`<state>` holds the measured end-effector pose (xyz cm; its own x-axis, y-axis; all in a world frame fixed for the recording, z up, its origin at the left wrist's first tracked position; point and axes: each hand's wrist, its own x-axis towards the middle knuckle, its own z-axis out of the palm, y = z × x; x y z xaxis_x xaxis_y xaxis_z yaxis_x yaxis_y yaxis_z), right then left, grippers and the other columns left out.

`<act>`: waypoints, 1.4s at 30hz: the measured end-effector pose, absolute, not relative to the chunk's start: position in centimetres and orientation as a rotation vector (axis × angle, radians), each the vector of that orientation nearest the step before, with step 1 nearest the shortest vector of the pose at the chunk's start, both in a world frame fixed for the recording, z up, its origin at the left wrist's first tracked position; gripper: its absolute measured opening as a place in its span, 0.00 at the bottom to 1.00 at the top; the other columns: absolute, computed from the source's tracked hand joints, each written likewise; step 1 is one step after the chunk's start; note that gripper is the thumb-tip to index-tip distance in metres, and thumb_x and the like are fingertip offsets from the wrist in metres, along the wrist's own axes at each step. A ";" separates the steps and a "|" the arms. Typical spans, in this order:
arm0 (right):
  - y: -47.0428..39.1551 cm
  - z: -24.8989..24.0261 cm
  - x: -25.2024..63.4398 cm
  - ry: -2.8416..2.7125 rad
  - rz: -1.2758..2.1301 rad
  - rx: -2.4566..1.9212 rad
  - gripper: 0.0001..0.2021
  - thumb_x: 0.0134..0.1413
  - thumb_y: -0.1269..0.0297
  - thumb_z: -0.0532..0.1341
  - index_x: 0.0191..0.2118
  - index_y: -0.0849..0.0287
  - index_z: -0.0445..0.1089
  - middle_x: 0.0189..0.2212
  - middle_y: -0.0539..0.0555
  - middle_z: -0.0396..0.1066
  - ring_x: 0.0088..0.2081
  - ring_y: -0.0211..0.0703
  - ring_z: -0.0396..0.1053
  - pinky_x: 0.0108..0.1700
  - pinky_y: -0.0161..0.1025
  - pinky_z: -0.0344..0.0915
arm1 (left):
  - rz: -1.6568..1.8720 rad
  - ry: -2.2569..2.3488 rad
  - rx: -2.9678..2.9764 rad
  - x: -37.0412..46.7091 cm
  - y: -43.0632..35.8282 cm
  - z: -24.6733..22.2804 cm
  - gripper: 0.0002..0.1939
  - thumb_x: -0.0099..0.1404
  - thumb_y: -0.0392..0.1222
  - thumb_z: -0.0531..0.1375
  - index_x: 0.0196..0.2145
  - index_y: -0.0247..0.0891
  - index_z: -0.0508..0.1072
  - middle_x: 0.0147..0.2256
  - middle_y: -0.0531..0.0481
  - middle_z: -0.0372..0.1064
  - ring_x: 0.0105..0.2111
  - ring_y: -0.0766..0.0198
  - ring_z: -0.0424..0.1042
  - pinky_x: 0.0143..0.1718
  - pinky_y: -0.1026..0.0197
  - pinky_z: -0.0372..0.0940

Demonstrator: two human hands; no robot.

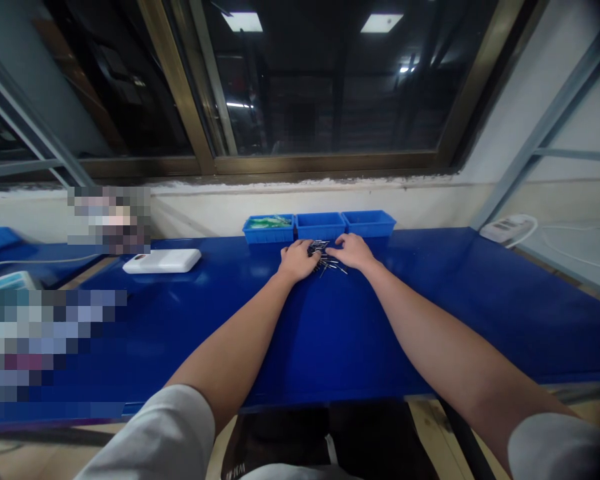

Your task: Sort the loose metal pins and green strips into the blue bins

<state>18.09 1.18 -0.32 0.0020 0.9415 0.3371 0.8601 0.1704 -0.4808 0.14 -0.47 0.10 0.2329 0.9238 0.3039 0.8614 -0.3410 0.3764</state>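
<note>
Several thin, dark metallic pieces (331,264) lie in a loose pile on the blue table, in front of a row of blue bins. My left hand (300,260) rests at the left side of the pile, fingers curved over some of the pieces; whether it grips any is too small to tell. At the pile's right side is my right hand (353,252), its thumb and forefinger apart, with nothing visible between them. The left bin (269,233) holds green and whitish material. Beside it stand the middle bin (321,229) and the right bin (370,229).
A white box-like device (163,261) lies on the blue table (330,347) to the left. At the right back corner sits a white power strip (507,228) with a cable. Behind the bins are a low wall and a window. Grey metal frames rise on both sides.
</note>
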 end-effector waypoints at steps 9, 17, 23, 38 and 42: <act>1.4 -0.8 18.1 -2.038 0.188 -1.582 0.13 0.49 0.54 0.61 0.35 0.57 0.74 0.35 0.56 0.72 0.36 0.43 0.68 0.40 0.37 0.62 | 0.715 1.716 2.379 0.1 -0.4 -0.1 0.22 0.64 0.51 0.50 0.53 0.43 0.66 0.55 0.46 0.64 0.57 0.55 0.59 0.57 0.48 0.52; 1.1 -0.5 18.0 -2.007 0.293 -1.539 0.09 0.46 0.59 0.64 0.34 0.57 0.75 0.31 0.53 0.73 0.33 0.40 0.68 0.37 0.35 0.62 | 0.618 1.701 2.442 0.1 -0.5 0.0 0.21 0.65 0.52 0.49 0.52 0.45 0.68 0.56 0.48 0.63 0.56 0.55 0.60 0.57 0.49 0.52; 1.1 -0.5 18.2 -2.000 0.347 -1.463 0.07 0.46 0.62 0.63 0.31 0.56 0.76 0.30 0.52 0.74 0.33 0.41 0.69 0.38 0.37 0.63 | 0.617 1.656 2.516 0.0 -0.4 -0.1 0.19 0.64 0.51 0.50 0.49 0.45 0.71 0.54 0.48 0.66 0.54 0.55 0.63 0.54 0.51 0.56; 0.9 -0.4 18.1 -2.045 0.388 -1.477 0.08 0.42 0.62 0.65 0.32 0.56 0.76 0.34 0.52 0.74 0.36 0.41 0.69 0.41 0.36 0.63 | 0.635 1.582 2.612 -0.1 -0.4 -0.1 0.16 0.65 0.47 0.50 0.44 0.44 0.73 0.46 0.49 0.72 0.45 0.58 0.70 0.47 0.59 0.63; 1.2 -0.6 18.2 -2.073 0.344 -1.482 0.05 0.45 0.63 0.63 0.29 0.56 0.75 0.33 0.52 0.74 0.35 0.41 0.69 0.41 0.36 0.62 | 0.630 1.597 2.597 0.0 -0.3 -0.2 0.16 0.65 0.48 0.50 0.45 0.45 0.73 0.47 0.49 0.71 0.47 0.58 0.69 0.48 0.59 0.63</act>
<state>18.16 1.22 -0.62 -0.2304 0.9279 0.2931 0.7834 0.3556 -0.5098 -0.05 -0.27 -0.15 0.3920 0.8613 0.3233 0.8499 -0.4736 0.2310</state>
